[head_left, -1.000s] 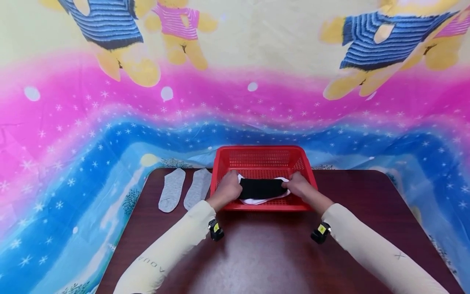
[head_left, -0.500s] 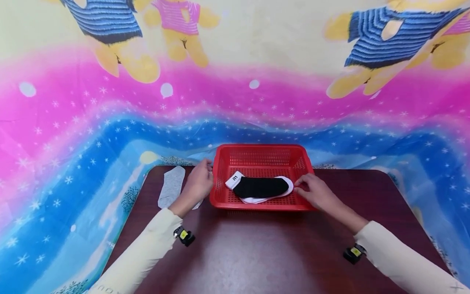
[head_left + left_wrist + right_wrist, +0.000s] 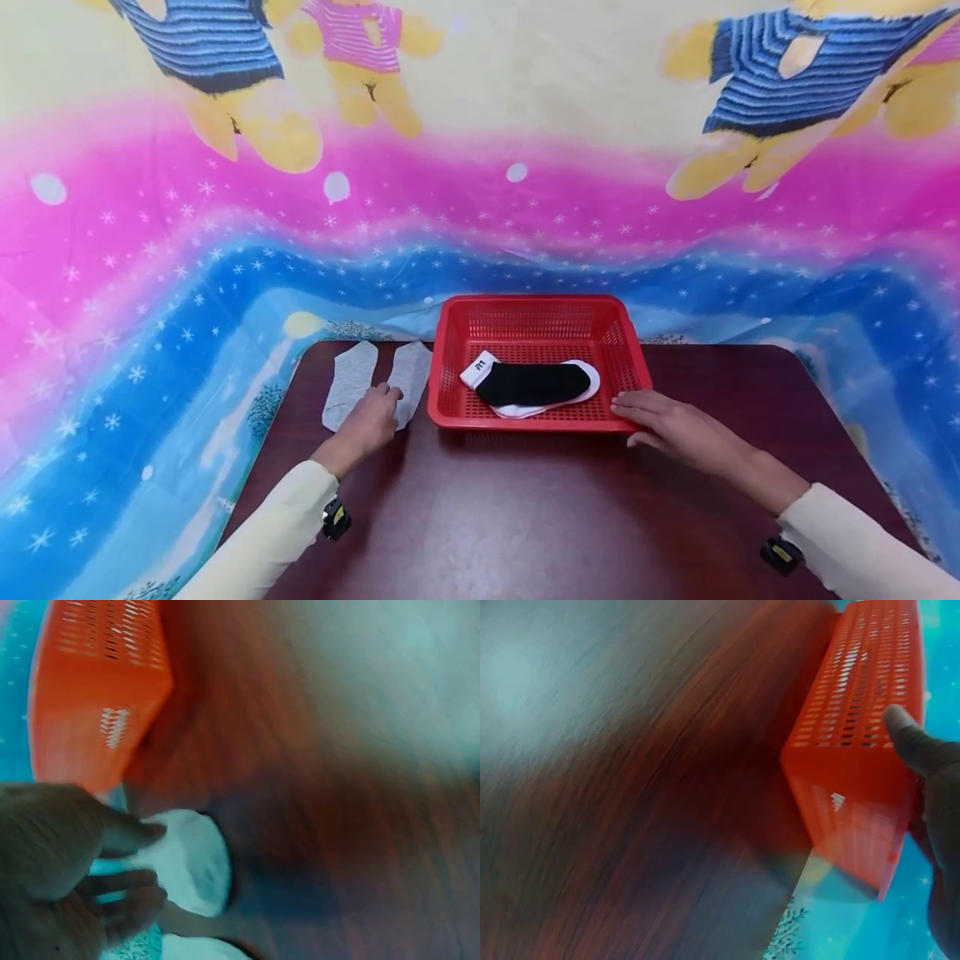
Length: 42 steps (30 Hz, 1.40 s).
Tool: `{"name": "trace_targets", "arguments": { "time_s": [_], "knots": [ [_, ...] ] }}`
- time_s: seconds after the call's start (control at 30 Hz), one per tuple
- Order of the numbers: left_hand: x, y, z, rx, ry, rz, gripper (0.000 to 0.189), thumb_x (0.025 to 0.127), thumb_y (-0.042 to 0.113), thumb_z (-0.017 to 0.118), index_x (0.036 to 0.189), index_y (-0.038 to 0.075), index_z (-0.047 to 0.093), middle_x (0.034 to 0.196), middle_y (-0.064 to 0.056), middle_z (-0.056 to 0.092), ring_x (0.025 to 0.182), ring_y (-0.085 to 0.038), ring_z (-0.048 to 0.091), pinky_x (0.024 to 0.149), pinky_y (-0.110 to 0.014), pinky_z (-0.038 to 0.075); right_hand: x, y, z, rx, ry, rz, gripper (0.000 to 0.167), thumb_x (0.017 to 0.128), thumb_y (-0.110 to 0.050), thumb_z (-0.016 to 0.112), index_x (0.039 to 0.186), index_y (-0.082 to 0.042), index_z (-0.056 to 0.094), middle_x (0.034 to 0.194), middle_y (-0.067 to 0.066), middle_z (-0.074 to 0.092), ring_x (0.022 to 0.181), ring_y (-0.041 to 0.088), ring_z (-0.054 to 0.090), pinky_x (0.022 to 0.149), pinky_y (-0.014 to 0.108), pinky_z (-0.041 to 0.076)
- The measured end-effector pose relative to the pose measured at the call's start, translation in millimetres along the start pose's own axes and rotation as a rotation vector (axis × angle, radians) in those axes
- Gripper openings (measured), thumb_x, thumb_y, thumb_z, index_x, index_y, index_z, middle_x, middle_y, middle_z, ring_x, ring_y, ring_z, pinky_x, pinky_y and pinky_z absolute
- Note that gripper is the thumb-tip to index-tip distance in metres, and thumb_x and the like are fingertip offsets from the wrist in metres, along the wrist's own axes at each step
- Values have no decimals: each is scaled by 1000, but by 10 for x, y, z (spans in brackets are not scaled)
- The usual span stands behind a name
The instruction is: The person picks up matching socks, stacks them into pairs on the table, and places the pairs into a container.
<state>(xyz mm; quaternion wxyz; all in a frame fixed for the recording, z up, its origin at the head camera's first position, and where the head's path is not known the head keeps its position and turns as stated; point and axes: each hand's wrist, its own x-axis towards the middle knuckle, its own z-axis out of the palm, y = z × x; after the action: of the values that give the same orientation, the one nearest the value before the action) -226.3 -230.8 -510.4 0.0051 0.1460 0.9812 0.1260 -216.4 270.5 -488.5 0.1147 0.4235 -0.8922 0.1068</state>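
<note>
Two light grey socks lie side by side left of the red basket; the left sock (image 3: 351,379) and the right sock (image 3: 409,375) both point toward the front. My left hand (image 3: 369,423) hovers around their toe ends, fingers loosely bent. In the left wrist view its thumb and fingers are apart over a pale sock toe (image 3: 199,862), gripping nothing. At the front right corner of the red basket (image 3: 525,423), my right hand (image 3: 678,429) rests straight fingers on the rim, its thumb outside the wall. A black sock (image 3: 532,383) with a white cuff lies inside, over white sock fabric (image 3: 592,379).
The basket stands at the back of a dark brown table (image 3: 510,517). Behind the table's far edge hangs a patterned cloth (image 3: 465,200) with printed bears. Black wrist cameras sit at both cuffs.
Both hands have let go of the black sock and come out of the basket. The left hand went left, then forward-down to the grey socks; the right moved right onto the rim.
</note>
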Motion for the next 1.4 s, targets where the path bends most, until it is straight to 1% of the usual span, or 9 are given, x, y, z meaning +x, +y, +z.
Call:
{"name": "trace_targets", "arguments": {
  "time_s": [0.17, 0.3, 0.4, 0.57, 0.8, 1.03, 1.17, 1.23, 1.4],
  "knots": [
    [-47, -42, 126, -15, -7, 103, 32, 77, -1, 81, 105, -8, 67, 93, -15, 61, 87, -30, 58, 78, -44, 54, -114, 54, 8, -77, 58, -84, 43, 97, -44, 67, 133, -21, 70, 133, 4, 70, 122, 22, 67, 84, 38, 60],
    [-93, -48, 229, 3, 42, 170, 23, 75, -5, 81, 94, -4, 68, 85, -10, 59, 81, -26, 58, 74, -41, 51, -195, 71, -5, -80, 106, -91, 55, 104, -56, 38, 131, -21, 71, 129, 4, 72, 118, 21, 69, 83, 38, 60],
    [-147, -70, 347, 67, 109, 235, 17, 76, -8, 77, 86, -1, 65, 82, -9, 57, 77, -27, 58, 70, -40, 51, -216, 76, 4, -54, 126, -78, 57, 105, -56, 34, 132, -22, 70, 128, 4, 73, 117, 22, 69, 84, 37, 59],
    [-194, -111, 480, 130, 196, 285, 14, 80, -11, 69, 84, 0, 63, 81, -11, 56, 75, -30, 57, 67, -41, 50, -205, 87, 46, -15, 136, -62, 53, 105, -53, 38, 130, -22, 71, 127, 4, 74, 115, 23, 71, 88, 35, 57],
    [-168, -118, 470, 87, 142, 181, 11, 89, -5, 71, 90, 2, 63, 84, -8, 58, 82, -25, 59, 73, -40, 53, -193, 71, 59, 3, 123, -33, 43, 101, -47, 52, 129, -22, 72, 126, 5, 74, 114, 25, 72, 83, 41, 58],
    [-182, -140, 476, 189, 198, 173, 15, 83, -8, 72, 86, 1, 60, 82, -12, 55, 78, -30, 58, 61, -43, 53, -199, 48, 57, 16, 120, -9, 48, 102, -50, 45, 128, -20, 73, 125, 6, 74, 114, 26, 72, 84, 42, 59],
    [-210, -142, 483, 179, 189, 165, 22, 78, -12, 72, 84, 2, 56, 79, -11, 55, 74, -31, 58, 61, -42, 52, -206, 38, 69, 16, 106, 5, 36, 96, -35, 70, 129, -20, 72, 126, 6, 74, 115, 27, 71, 85, 41, 58],
    [-220, -126, 478, 149, 163, 161, 24, 77, -13, 72, 84, 3, 56, 78, -11, 55, 73, -31, 58, 63, -41, 52, -209, 35, 74, 18, 100, 15, 45, 86, -23, 82, 129, -20, 72, 127, 5, 73, 116, 27, 71, 87, 39, 57],
    [-216, -34, 463, 44, 96, 152, 19, 79, -13, 69, 85, 1, 58, 76, -10, 56, 69, -28, 60, 60, -38, 51, -226, 41, 78, 17, 102, 31, 52, 80, -18, 86, 130, -22, 71, 127, 3, 73, 117, 26, 70, 96, 27, 52]
  ]
}}
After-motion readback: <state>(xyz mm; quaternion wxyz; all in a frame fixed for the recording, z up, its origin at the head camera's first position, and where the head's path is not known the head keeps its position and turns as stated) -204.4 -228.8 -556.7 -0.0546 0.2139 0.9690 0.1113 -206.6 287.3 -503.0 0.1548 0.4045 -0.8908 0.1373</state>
